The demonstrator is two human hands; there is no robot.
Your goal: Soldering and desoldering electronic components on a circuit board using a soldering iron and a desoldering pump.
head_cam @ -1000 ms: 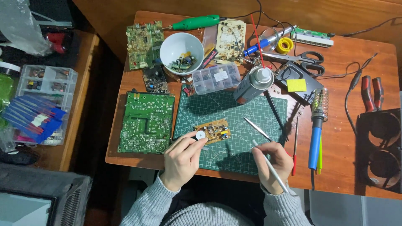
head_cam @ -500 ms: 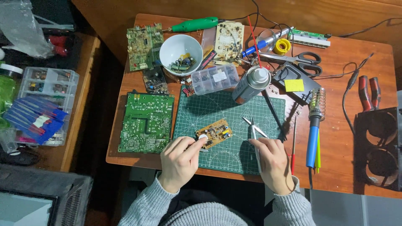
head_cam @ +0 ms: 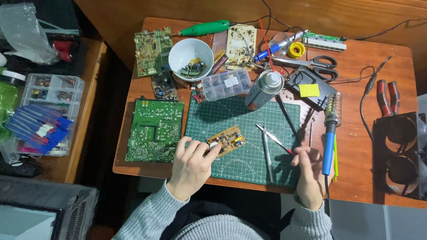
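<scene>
A small tan circuit board (head_cam: 227, 140) lies on the green cutting mat (head_cam: 249, 115). My left hand (head_cam: 191, 166) holds its near left corner with the fingertips. Metal tweezers (head_cam: 267, 153) rest free on the mat, to the right of the board. My right hand (head_cam: 309, 175) sits at the mat's right edge with curled fingers. Its fingertips pinch the red end of a thin probe (head_cam: 275, 139) that lies slanted on the mat. A blue-handled soldering iron (head_cam: 329, 146) lies just to the right of that hand.
A large green circuit board (head_cam: 153, 129) lies left of the mat. Behind the mat are a spray can (head_cam: 264, 89), a clear parts box (head_cam: 227, 83), a white bowl of components (head_cam: 190, 58), scissors (head_cam: 318, 64) and more boards. Red pliers (head_cam: 387, 95) and a black fan (head_cam: 400, 153) are at right.
My right hand laid the tweezers on the mat and moved right to the probe's red end. My left hand has stayed on the small board.
</scene>
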